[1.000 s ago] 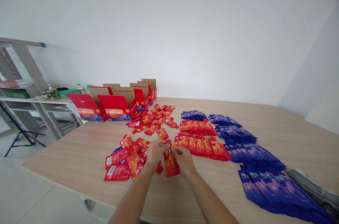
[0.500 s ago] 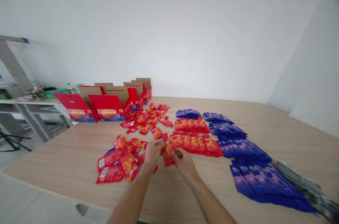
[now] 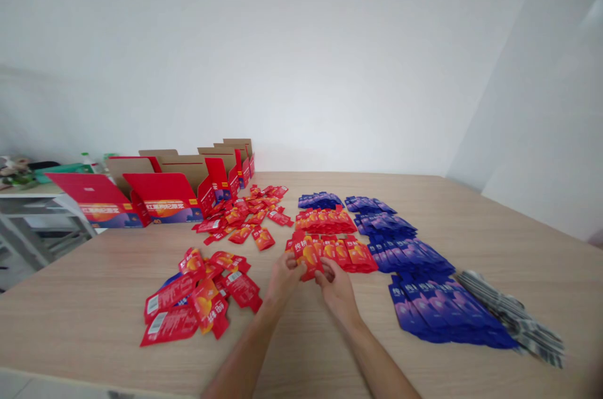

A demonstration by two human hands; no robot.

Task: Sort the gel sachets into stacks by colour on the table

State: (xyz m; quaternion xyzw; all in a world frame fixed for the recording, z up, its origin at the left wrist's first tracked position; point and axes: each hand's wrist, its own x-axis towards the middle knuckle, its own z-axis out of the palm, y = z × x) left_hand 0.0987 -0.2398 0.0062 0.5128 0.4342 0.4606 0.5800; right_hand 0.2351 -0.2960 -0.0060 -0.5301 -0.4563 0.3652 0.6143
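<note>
Between both hands, a red sachet (image 3: 307, 256) with an orange print is held upright. My left hand (image 3: 284, 278) pinches its left edge, and my right hand (image 3: 335, 289) grips its lower right edge. Just behind the held sachet lies a row of overlapping red sachets (image 3: 354, 253), partly hidden by it. Another red row (image 3: 326, 220) lies farther back. To the left of my left hand is a loose pile of red sachets (image 3: 206, 296) with a bit of blue underneath.
Open red boxes (image 3: 162, 198) stand at the back left, beside scattered red sachets (image 3: 245, 213). Blue-purple sachets (image 3: 443, 310) lie in several rows on the right of the wooden table (image 3: 113, 273). A striped bundle (image 3: 513, 314) lies at the far right.
The view has turned right, so the table's contents appear farther left. The sachet has come up higher in front of the red row, with both hands still on it.
</note>
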